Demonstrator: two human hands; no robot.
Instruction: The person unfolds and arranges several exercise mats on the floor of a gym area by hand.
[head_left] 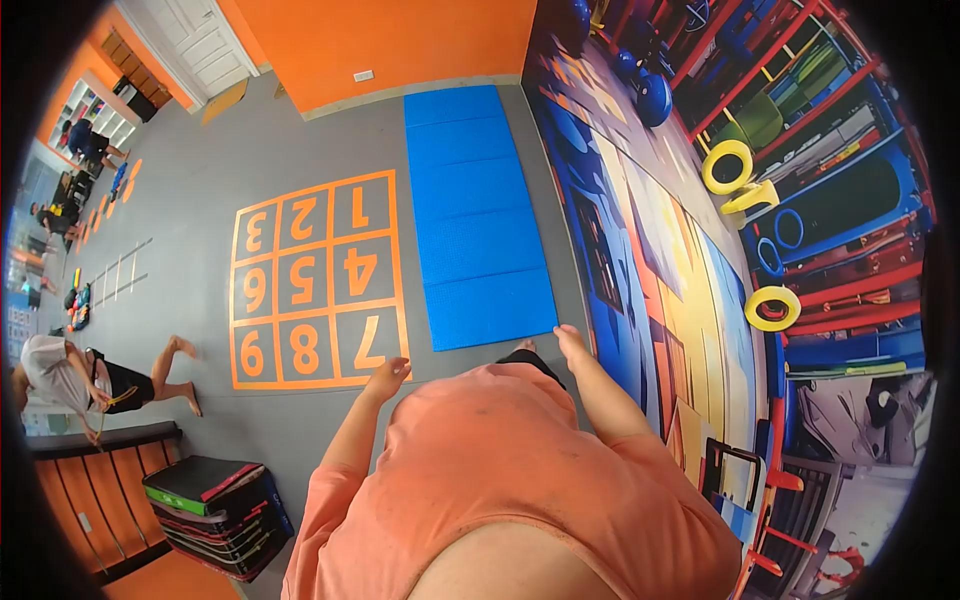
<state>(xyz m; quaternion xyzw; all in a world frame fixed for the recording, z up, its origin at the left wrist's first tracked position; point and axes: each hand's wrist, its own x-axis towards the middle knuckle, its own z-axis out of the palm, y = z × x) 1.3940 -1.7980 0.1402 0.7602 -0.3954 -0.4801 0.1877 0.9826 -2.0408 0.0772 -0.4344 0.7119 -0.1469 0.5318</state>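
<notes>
My left hand (388,378) hangs low beside my orange shirt (490,440), over the bottom edge of the orange number grid (318,280) on the floor. Its fingers are loosely bent and apart, with nothing visible in them. On the other side, my right hand (571,343) is held out near the lower right corner of the blue folding mat (485,230). Nothing shows in that hand either, and its fingers look relaxed. The mat lies flat, its long side pointing away from me. One of my feet (526,346) shows just past the shirt.
Along my right runs a wall with a colourful mural (650,230). A stack of dark folded mats (222,515) stands at lower left. Beyond it, a person in a white shirt (62,370) holds a thin yellow strip. Other people are farther back. An orange wall (400,45) stands ahead.
</notes>
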